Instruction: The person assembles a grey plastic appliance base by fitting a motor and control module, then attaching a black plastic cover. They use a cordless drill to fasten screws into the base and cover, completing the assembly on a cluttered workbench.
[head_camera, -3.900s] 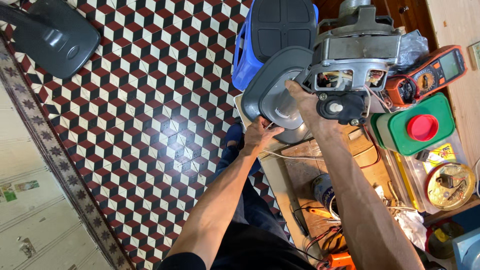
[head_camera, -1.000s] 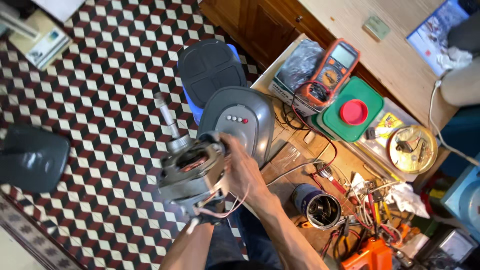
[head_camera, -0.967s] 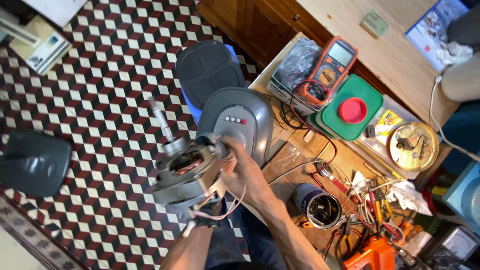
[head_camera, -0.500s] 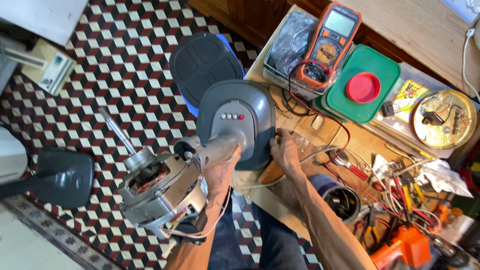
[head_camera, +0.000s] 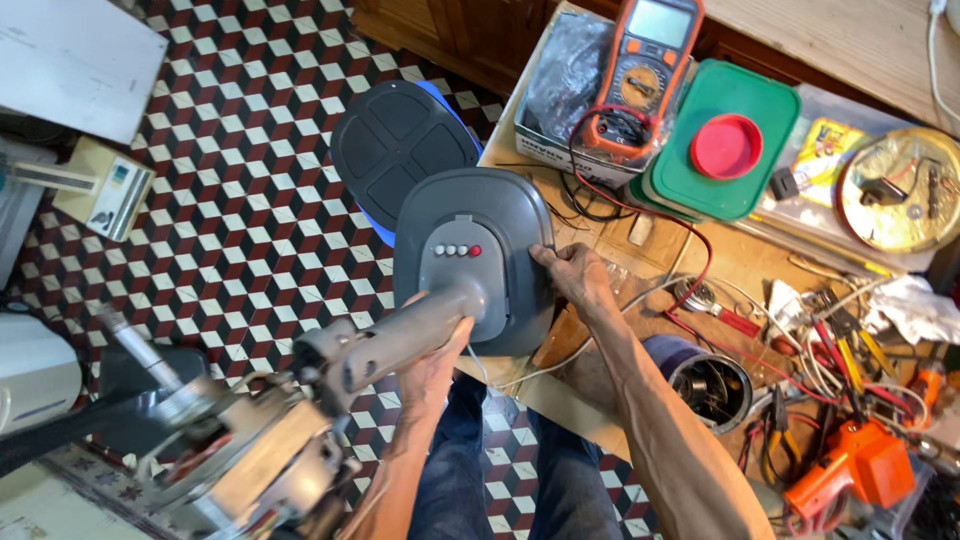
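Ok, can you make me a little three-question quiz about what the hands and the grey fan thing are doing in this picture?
1. True or false: the left hand grips the grey fan stem.
2. What does the right hand hold? A) the orange multimeter B) the edge of the grey fan base C) the green lid
3. Fill in: the row of buttons on the base has three pale ones and one ___ one.

Key: 1 true; 2 B; 3 red.
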